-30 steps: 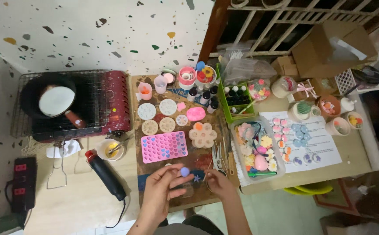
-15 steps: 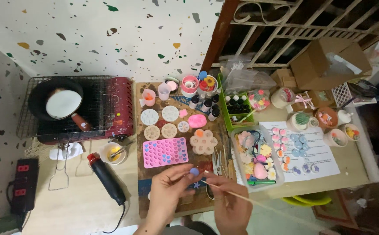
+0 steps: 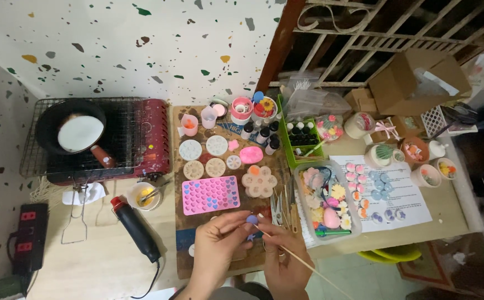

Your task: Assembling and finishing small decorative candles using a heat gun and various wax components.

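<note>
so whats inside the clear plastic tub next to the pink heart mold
The clear tub holds a heap of small flower-shaped pieces in white, yellow, orange and pink, a pink egg-shaped piece and a green stick. Whatever lies beneath the heap is covered.

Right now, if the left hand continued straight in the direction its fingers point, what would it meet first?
Probably the flower-shaped mould: the left hand, pinching a small blue piece, points up-right toward it, though depth is unclear.

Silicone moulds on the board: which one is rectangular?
The pink heart-cavity mould, nearest the hands. The other moulds above it are round, oval or flower-shaped.
</note>
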